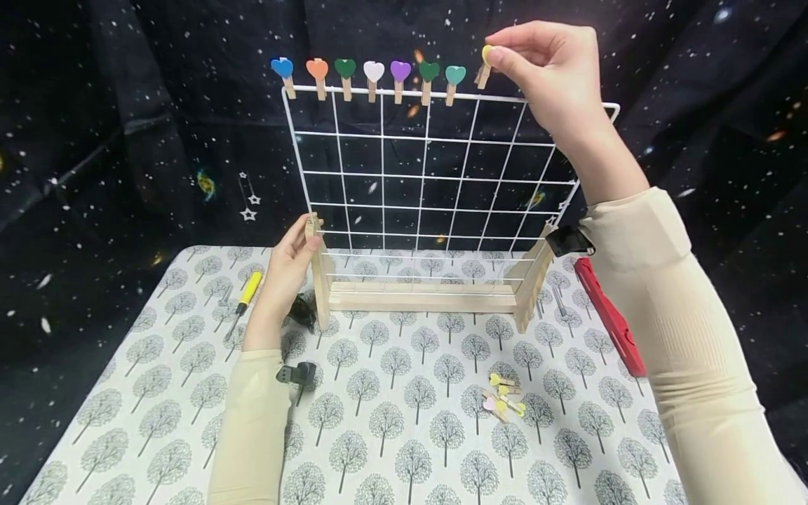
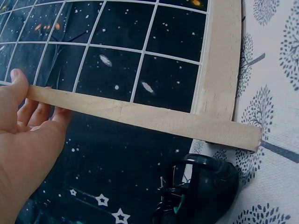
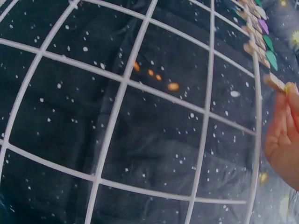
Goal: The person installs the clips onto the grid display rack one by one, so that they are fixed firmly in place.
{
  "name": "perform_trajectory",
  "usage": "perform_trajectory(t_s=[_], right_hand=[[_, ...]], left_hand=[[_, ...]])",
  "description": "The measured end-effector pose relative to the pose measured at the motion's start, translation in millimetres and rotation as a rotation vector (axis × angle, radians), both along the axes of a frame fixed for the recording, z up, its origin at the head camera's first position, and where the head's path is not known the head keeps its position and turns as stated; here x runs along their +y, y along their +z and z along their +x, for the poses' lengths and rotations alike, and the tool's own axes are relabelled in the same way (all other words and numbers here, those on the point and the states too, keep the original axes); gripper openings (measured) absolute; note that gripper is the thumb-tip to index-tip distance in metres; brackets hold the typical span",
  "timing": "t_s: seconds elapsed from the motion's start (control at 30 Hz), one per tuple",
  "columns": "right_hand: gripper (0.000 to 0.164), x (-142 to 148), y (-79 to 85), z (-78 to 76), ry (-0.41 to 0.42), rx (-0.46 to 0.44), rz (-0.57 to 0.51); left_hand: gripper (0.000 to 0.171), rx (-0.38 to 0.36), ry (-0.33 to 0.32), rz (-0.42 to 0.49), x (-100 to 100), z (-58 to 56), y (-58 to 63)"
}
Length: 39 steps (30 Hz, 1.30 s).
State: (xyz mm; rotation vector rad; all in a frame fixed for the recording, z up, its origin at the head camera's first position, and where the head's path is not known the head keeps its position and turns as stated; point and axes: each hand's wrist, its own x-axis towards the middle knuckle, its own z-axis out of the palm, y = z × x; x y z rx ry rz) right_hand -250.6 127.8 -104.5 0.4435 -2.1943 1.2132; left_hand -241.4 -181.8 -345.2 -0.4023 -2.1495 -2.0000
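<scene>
My right hand (image 1: 558,77) pinches a small wooden clothespin (image 1: 483,74) with a yellow heart, thumb on the heart. The clothespin hovers just above the top wire of a white wire grid (image 1: 382,137); in the right wrist view it too appears apart from the wire. Several heart clothespins are clipped along that wire, from a blue heart clothespin (image 1: 282,68) at left to a teal heart clothespin (image 1: 454,76) nearest my right hand. Low at the left, my left hand (image 1: 290,266) grips the upright of the wooden stand (image 2: 154,117) that carries the grid.
Loose clothespins (image 1: 502,389) with yellow and pink hearts lie in a pile on the tree-print cloth (image 1: 391,421). A yellow-handled screwdriver (image 1: 249,291) lies left, a red level-like tool (image 1: 609,315) right. A dark object (image 2: 210,182) stands beside the stand's left foot.
</scene>
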Motion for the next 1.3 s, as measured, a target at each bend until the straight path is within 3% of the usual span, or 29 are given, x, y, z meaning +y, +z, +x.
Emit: perform_trajectory(t_s=[0.17, 0.47, 0.8, 1.1, 1.3], right_hand=[[0.021, -3.1, -5.3, -2.1, -0.060, 0.047, 0.059], [0.020, -6.5, -10.5, -0.9, -0.082, 0.088, 0.163], [0.022, -6.1, -13.2, -1.1, -0.080, 0.059, 0.171], [0.025, -3.9, -15.4, 0.7, -0.064, 0.075, 0.227], [0.025, -3.6, -18.7, 0.4, -0.057, 0.133, 0.267]], left_hand=[[0.049, -0.002, 0.000, 0.006, -0.1, 0.1, 0.0], [0.049, -0.006, -0.008, 0.002, -0.2, -1.1, 0.2], [0.048, 0.000, -0.004, 0.012, -1.1, -1.0, -0.3], [0.048, 0.004, 0.004, -0.008, -4.9, -13.8, -11.3], [0.048, -0.008, 0.001, -0.003, -2.8, -4.5, -4.3]])
